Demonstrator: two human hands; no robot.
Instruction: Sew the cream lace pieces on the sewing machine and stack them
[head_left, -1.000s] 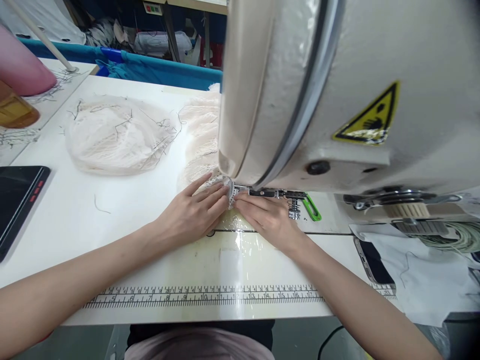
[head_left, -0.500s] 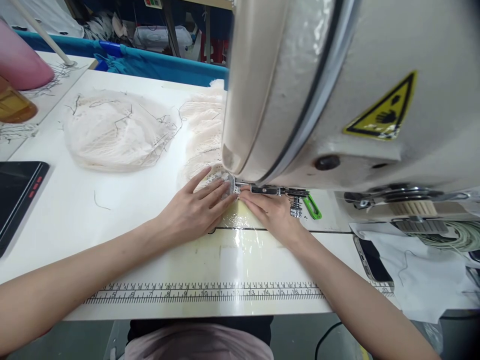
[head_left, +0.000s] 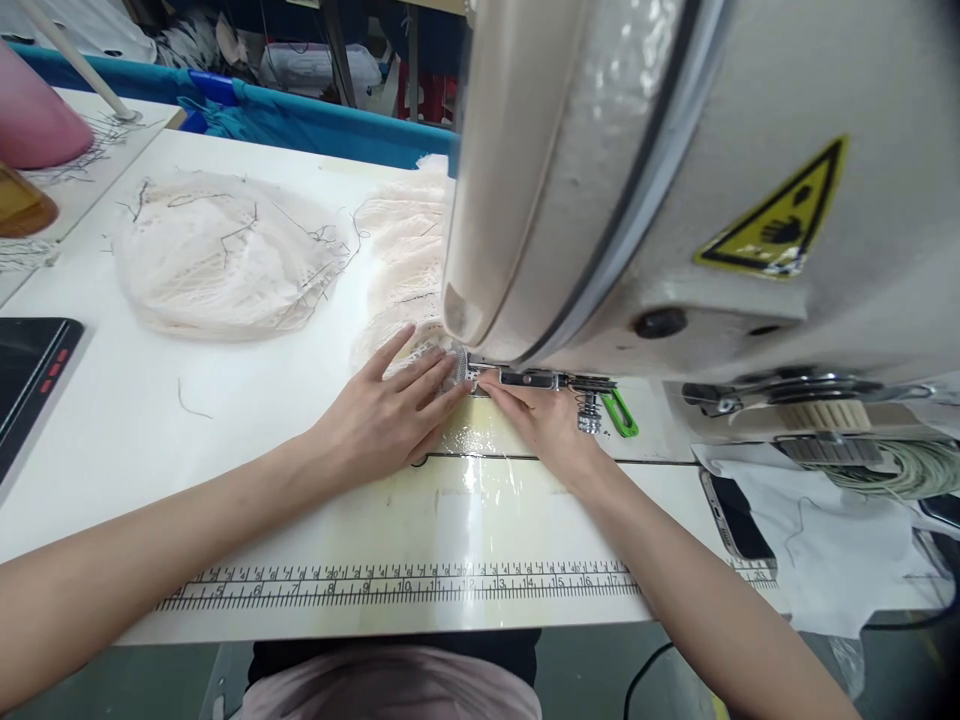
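My left hand (head_left: 379, 415) lies palm down with fingers spread on the near end of a pale, gathered lace fabric (head_left: 405, 265). Its fingertips are close beside the presser foot area of a sewing machine (head_left: 585, 170). From the other side my right hand (head_left: 551, 425) reaches in, thumb and fingertips closed together at the fabric's edge. The metal attachment (head_left: 532, 379) covers part of those fingers. Beyond my left hand the fabric runs away from me, and the machine head hides its right side. The needle itself is not visible.
A bundle of pale sheer fabric (head_left: 225, 255) with loose dark threads lies at left. Green thread snips (head_left: 619, 412) sit right of my right hand. A phone (head_left: 739, 515) rests on white cloth (head_left: 832, 560). A printed ruler (head_left: 405, 588) runs along the front edge.
The whole view has shifted slightly, so most things sit a little further left. Both hands keep nearly the same places at the fabric.
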